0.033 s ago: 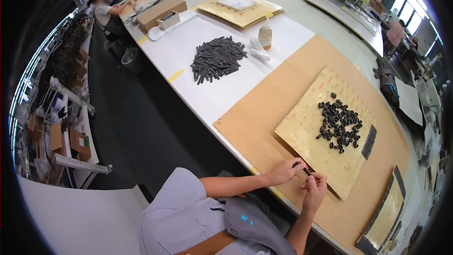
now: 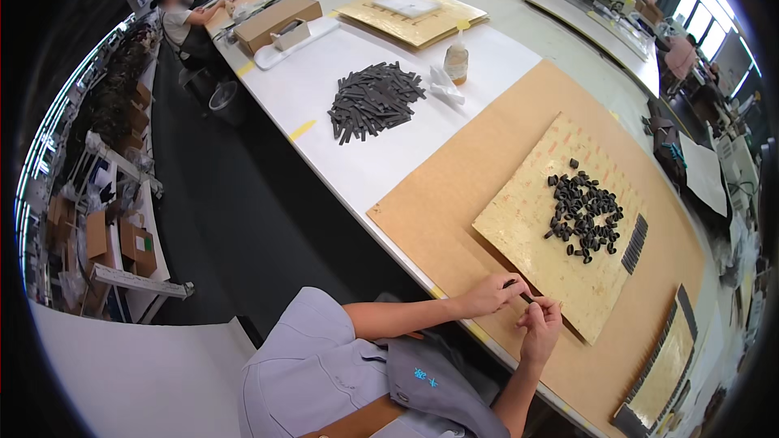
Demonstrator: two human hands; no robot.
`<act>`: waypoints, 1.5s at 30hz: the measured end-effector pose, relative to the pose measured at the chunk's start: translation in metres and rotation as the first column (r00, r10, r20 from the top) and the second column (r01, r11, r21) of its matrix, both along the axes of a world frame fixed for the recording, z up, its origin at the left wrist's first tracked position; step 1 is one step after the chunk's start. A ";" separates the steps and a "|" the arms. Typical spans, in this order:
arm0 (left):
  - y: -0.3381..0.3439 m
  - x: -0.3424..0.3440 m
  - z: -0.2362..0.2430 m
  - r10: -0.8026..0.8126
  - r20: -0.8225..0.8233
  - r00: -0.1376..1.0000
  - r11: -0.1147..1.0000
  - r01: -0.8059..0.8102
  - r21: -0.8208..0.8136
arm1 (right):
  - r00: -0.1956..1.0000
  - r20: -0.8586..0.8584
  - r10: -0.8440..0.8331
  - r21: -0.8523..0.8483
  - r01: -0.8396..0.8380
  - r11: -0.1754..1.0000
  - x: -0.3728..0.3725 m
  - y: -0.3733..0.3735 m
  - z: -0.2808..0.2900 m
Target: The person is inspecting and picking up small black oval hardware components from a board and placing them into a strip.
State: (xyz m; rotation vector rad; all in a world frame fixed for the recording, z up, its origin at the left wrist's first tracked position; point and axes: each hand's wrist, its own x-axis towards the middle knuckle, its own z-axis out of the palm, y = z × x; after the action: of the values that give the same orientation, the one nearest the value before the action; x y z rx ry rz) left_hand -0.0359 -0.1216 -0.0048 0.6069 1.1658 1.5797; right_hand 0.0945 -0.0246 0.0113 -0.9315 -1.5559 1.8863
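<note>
Close to the table's front edge, my left hand [image 2: 489, 295] and my right hand [image 2: 541, 327] are together with fingertips pinched. A short black strip [image 2: 528, 298] runs between them, partly hidden by the fingers. One dark end also pokes out above my left fingers. Beyond them, a yellowish board [image 2: 519, 207] carries a loose heap of small black loops [image 2: 583, 215]. At the board's right side several flat black strips [image 2: 635, 243] lie in a row. Farther left on white paper sits a big pile of black strips [image 2: 375, 101].
A bottle of amber liquid [image 2: 456, 61] stands by crumpled white tissue [image 2: 445, 85]. Another board [image 2: 661, 361] edged with black strips lies at right. Farther back are a cardboard box [image 2: 276, 23] and stacked boards [image 2: 410, 12]. A person [image 2: 182, 24] works at the far left.
</note>
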 end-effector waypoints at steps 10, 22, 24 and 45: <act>-0.002 0.002 -0.001 -0.133 0.033 0.991 0.991 0.133 -0.012 | 0.997 -0.075 -0.021 -0.107 0.013 0.994 0.007 0.002 -0.008; 0.000 -0.004 0.003 -0.145 -0.099 0.984 0.989 0.145 -0.010 | 0.972 -0.121 0.202 -0.131 -0.218 0.967 0.015 0.009 -0.003; 0.000 -0.001 0.004 -0.118 -0.168 0.979 0.992 0.122 0.012 | 0.974 -0.111 0.200 -0.139 -0.214 0.967 0.016 0.008 -0.002; 0.010 -0.018 0.006 -0.356 -0.198 0.913 0.914 0.296 -0.277 | 0.979 -0.031 0.203 -0.303 -0.203 0.931 0.018 0.013 -0.006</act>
State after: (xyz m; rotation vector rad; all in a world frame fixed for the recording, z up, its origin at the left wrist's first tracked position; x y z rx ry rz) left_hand -0.0541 -0.1118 0.0016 0.8061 1.3360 1.0780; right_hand 0.1129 -0.0115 0.0052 -0.9266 -1.4312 2.3224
